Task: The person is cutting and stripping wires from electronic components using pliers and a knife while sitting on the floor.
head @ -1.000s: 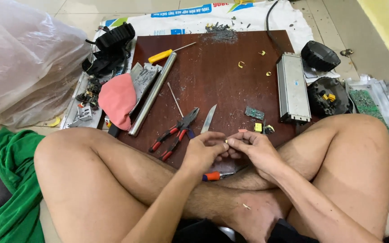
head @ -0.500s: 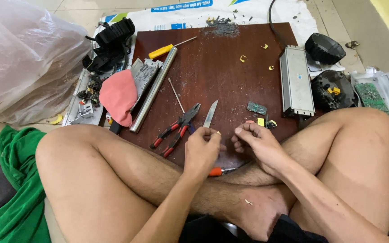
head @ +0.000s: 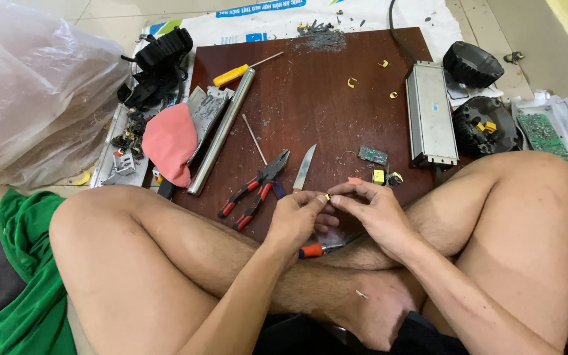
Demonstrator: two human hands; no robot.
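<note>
On a dark wooden board (head: 336, 98), left hand (head: 295, 220) and right hand (head: 372, 212) fingers pinch a tiny yellow part (head: 328, 196) together; red-handled pliers (head: 254, 189) lie just left.

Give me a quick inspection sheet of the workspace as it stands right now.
Surface: dark brown wooden board on a tiled floor, strewn with fine debris and small yellow bits.
Job's things: a tiny yellow part pinched between both hands.
Clutter: red-handled pliers, bare knife blade, yellow-handled screwdriver, metal tube, small green circuit board, long metal casing, orange-handled tool under the hands.
Grippers: left hand and right hand meet at the fingers, above the board's near edge.
Cables: black cable at the board's top edge.
Surroundings: clear plastic bag left, green cloth, pink cloth, black round parts right.
</note>
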